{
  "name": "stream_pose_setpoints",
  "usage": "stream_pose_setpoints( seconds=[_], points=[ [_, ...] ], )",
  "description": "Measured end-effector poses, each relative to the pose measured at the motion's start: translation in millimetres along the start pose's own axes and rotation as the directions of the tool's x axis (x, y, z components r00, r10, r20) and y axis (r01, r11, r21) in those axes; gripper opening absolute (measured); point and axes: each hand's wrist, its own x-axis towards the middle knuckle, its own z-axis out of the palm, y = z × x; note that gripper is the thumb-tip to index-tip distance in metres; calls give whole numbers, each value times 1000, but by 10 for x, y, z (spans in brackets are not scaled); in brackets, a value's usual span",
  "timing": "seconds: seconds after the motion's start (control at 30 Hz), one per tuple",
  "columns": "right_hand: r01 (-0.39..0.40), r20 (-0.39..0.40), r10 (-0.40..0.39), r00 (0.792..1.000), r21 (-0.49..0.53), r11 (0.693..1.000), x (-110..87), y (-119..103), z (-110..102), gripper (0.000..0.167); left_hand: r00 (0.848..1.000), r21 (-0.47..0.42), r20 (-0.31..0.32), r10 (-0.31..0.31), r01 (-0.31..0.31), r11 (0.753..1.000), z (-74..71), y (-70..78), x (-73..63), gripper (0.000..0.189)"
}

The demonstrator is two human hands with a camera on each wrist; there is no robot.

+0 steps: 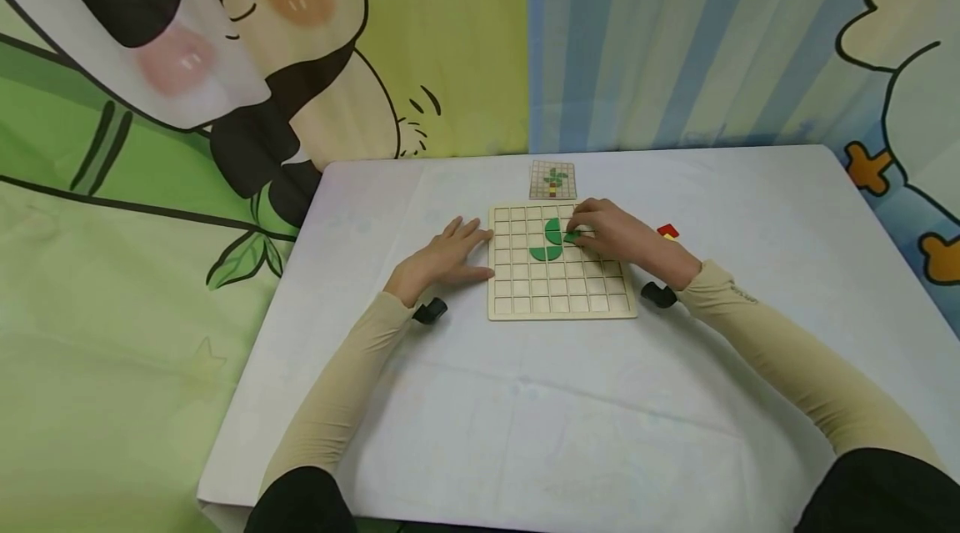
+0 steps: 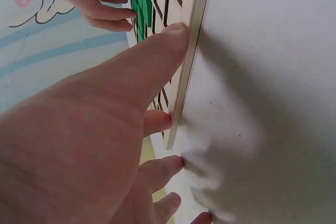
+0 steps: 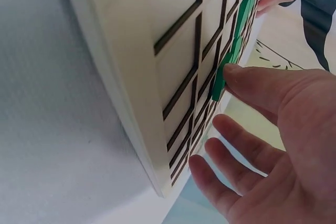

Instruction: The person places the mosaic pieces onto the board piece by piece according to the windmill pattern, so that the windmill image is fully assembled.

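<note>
A square wooden grid board lies on the table, with several green quarter-circle pieces set near its middle. Over the board's right half, my right hand pinches one more green quarter-circle piece between thumb and forefinger, low against the grid; its other fingers are loosely bent. Spread wide, my left hand rests at the board's left edge. Its thumb presses the rim there, and the other fingers reach along the side to the table. The fingertips of the right hand partly cover the pinched piece.
Beyond the board's far edge lies a small pattern card showing a green, red and yellow figure on a grid. Red and yellow pieces lie right of the board, partly behind my right wrist. A printed cloth backdrop hangs behind the white table.
</note>
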Motion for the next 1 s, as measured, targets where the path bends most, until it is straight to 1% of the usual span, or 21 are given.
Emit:
stream_pose_setpoints(
  seconds=[0.07, 0.23, 0.3, 0.4, 0.53, 0.63, 0.83, 1.0],
  points=[
    [-4, -2, 4, 1000, -7, 1000, -6, -1, 0, 21, 1000, 0, 2, 0, 0, 1000, -2, -2, 4, 80],
    [-89, -6, 89, 996, -11, 996, -38, -18, -13, 29, 1000, -2, 6, -7, 7, 1000, 3, -6, 11, 80],
    [-110, -12, 110, 994, -15, 994, -46, -17, -14, 30, 1000, -2, 6, -9, 9, 1000, 5, -7, 13, 81],
    [-92, -22, 91, 996, -34, 995, -44, -6, -8, 28, 1000, -2, 3, -7, 7, 1000, 5, -11, 16, 80],
    [-24, -29, 22, 999, -89, 996, -34, -1, 7, 25, 1000, -4, 2, -6, 6, 1000, 5, -13, 18, 80],
    [7, -35, -11, 999, -116, 993, -40, -1, 19, 25, 1000, -2, 3, -6, 6, 1000, 7, -11, 17, 80],
    [22, -46, -28, 999, -125, 992, -63, -16, 26, 27, 1000, 0, 1, -5, 5, 1000, 8, -5, 19, 80],
    [12, -39, -17, 999, -117, 993, -72, -35, 45, 29, 1000, 5, -1, -3, 3, 1000, 16, -12, 28, 80]
  ],
)
